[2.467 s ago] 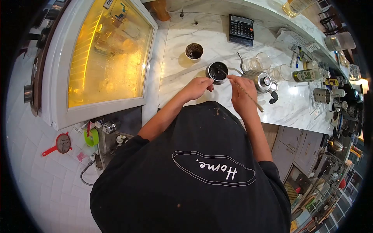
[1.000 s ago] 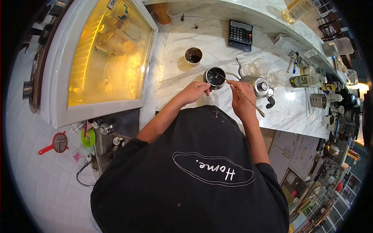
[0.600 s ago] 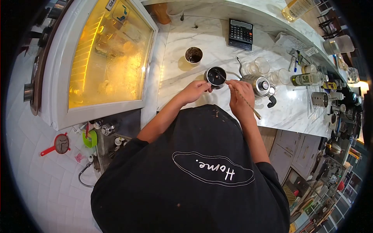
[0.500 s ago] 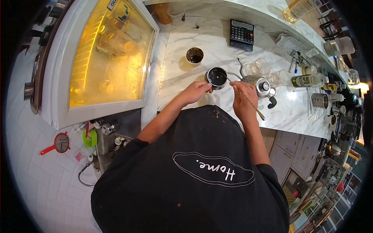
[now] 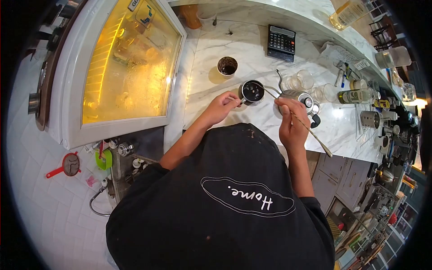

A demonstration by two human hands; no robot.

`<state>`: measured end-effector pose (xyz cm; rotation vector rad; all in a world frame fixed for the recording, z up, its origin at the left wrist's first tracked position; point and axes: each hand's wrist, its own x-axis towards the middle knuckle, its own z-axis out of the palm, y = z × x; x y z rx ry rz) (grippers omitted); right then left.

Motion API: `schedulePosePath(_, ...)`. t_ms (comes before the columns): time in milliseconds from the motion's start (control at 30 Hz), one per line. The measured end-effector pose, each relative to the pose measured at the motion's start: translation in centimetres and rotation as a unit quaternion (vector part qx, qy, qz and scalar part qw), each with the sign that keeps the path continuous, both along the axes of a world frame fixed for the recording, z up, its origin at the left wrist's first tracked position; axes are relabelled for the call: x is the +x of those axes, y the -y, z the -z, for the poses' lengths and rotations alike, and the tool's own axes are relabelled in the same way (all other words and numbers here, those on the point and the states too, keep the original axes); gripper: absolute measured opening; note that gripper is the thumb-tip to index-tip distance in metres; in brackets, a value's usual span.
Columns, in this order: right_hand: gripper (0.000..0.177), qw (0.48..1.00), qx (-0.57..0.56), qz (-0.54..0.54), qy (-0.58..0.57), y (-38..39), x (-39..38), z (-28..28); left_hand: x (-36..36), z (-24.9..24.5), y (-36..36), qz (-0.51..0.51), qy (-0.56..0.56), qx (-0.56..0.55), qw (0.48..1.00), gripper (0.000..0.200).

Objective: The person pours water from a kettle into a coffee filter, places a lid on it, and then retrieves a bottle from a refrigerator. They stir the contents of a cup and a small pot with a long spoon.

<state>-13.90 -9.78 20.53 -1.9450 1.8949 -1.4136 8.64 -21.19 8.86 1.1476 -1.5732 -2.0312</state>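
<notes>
the fingers of your left hand pinch the small steel cup on the desk; your right hand pinches a thin stirring rod. the cup seems light, rigid, slick and holds dark liquid: steady its wall, keep it upright

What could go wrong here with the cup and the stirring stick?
The right hand is close beside the gooseneck kettle; swinging the stirring stick might knock it or the glasses behind. The left hand grips the metal cup of dark liquid at one side only, so a bump could spill it.
</notes>
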Motion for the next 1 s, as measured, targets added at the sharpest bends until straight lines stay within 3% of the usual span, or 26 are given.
schedulePosePath(133, 0.012, 0.999, 0.018, 0.040, 0.024, -0.5, 0.0, 0.7, 1.7, 0.2, -0.2, -0.037, 0.007, -0.022, 0.999, 0.027)
schedulePosePath(233, 0.013, 0.997, -0.031, 0.053, 0.041, -0.8, 0.2, 0.9, 2.3, 0.8, 0.0, -0.055, 0.017, -0.027, 0.998, 0.027)
schedulePosePath(633, 0.019, 0.992, 0.041, 0.094, 0.068, -0.9, 0.1, 1.8, 1.4, 2.4, 0.6, -0.059, 0.034, -0.063, 0.996, 0.031)
schedulePosePath(733, 0.024, 0.976, 0.041, 0.107, 0.186, -1.1, 0.2, 1.8, 1.9, 4.0, 1.3, -0.088, 0.024, -0.081, 0.992, 0.033)
schedulePosePath(1000, 0.032, 0.966, 0.008, 0.139, 0.219, -0.8, -0.7, 0.6, 2.3, 5.0, 1.4, -0.100, 0.047, -0.120, 0.987, 0.034)
